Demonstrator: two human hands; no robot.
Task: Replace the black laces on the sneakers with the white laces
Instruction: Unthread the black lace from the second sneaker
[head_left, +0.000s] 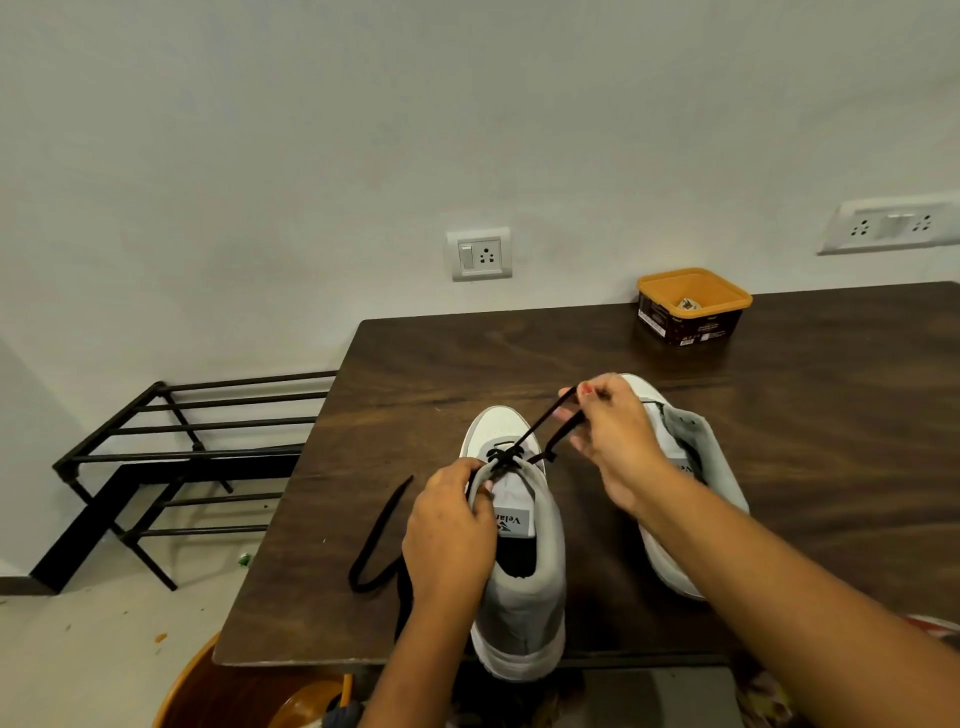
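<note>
Head view, near edge: the near sneaker (524, 597) stands upright on the surface (519, 353), with its heel at the near edge and apparently overhanging it slightly.
Sneaker axis: the long axis runs from the person toward the wall, heel nearest and toe pointing away.
Left hand (449, 535): clamped on the tongue and collar at the sneaker's throat, holding the shoe down.
Loose length (376, 535): a black strand lies looped on the surface just left of the sneaker. Whether it belongs to the same lace cannot be told.
Black lace (540, 423): drawn taut from the upper eyelets, slanting up, away and to the right. Crossings remain at the lower eyelets.
Right hand (613, 436): pinches the black lace above the toe area. The two hands are apart, linked only by the lace.
Second sneaker (680, 447): just right of the first and partly hidden under the right arm, toe also pointing away.
Risk, slip: if the left hand relaxes, the pull can lift the shoe or tip it off the near edge.
Risk, snag: a lace tip that catches in an eyelet can make the shoe jerk.
Risk, drop: the loose length lies near the left edge and may slide off.
Orange tub (693, 306): far right and open, with something pale inside. It cannot be told whether this is the white laces.
</note>
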